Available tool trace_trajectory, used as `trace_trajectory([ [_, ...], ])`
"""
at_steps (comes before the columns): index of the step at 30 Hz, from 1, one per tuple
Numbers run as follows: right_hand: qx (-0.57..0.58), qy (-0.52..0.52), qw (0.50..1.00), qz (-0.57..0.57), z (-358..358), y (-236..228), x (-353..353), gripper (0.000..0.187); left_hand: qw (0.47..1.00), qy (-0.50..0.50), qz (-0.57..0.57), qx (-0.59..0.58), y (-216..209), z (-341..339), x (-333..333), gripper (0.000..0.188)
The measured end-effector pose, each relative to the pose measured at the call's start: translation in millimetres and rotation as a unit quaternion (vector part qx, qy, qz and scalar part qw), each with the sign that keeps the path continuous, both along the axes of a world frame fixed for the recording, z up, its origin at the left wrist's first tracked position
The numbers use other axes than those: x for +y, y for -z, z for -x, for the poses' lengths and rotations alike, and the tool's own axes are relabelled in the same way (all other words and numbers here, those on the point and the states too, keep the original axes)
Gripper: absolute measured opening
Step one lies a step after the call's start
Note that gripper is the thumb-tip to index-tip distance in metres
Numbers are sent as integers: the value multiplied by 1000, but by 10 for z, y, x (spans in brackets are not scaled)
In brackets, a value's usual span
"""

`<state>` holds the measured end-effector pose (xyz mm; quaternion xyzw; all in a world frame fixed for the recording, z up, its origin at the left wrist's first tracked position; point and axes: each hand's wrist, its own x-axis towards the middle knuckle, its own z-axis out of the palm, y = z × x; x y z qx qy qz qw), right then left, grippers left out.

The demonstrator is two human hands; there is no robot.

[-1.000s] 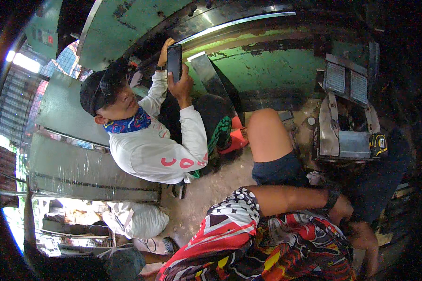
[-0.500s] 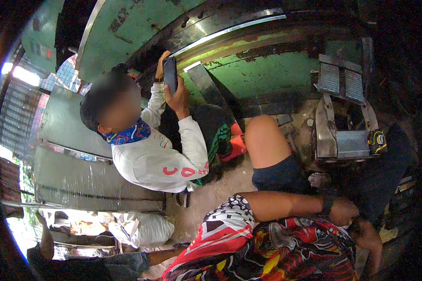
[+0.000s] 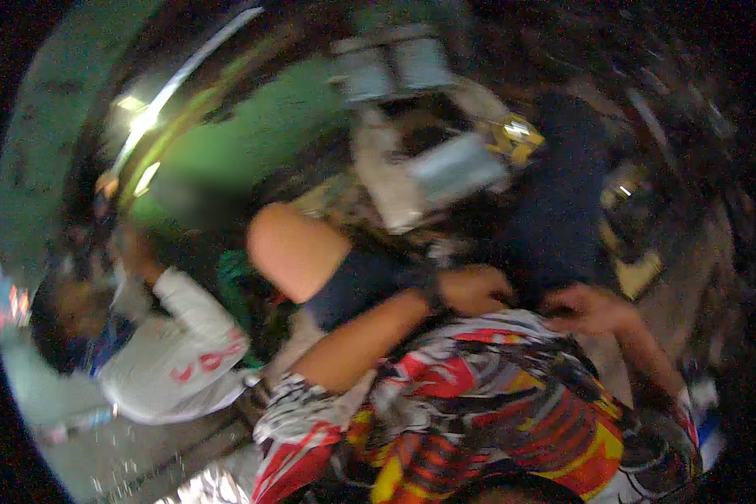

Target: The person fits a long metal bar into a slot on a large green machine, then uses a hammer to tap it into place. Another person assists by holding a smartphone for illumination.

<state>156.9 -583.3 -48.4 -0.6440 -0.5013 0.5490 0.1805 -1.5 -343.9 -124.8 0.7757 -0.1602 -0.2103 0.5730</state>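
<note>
My left hand [image 3: 477, 290], with a dark band at the wrist, rests at my lap by the upper hem of my colourful patterned shirt [image 3: 496, 386]. Its fingers bend downward and are smeared, so whether they grip anything is unclear. Across a small gap, my right hand [image 3: 595, 309] reaches in from the right with fingers loosely apart, close to the same hem. Nothing shows in it. Beyond my lap lies a grey frame-like object [image 3: 384, 168] with pale panels. A yellow-and-black tape measure [image 3: 517, 139] sits at its right side.
A person in a white long-sleeved top [image 3: 172, 361] sits to my left, hands raised near a long bright metal strip [image 3: 176, 84]. A green panel [image 3: 269, 126] stands behind. My bare knee [image 3: 294, 248] is bent forward at left. Dark blurred items lie at right.
My view has swung right, so the seated person and grey object now appear further left. My hands, close together before, are now apart, with the right one more fully in sight.
</note>
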Motion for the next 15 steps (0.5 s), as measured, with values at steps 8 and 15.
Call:
trace_trajectory([
  [8, -56, 31, 997, -34, -221, 35, -274, 19, 989, 27, -138, -41, -576, 57, 111, 30],
  [15, -65, 237, 965, 91, -213, 390, -649, 13, 979, -60, -153, -118, -800, -141, -121, 25],
])
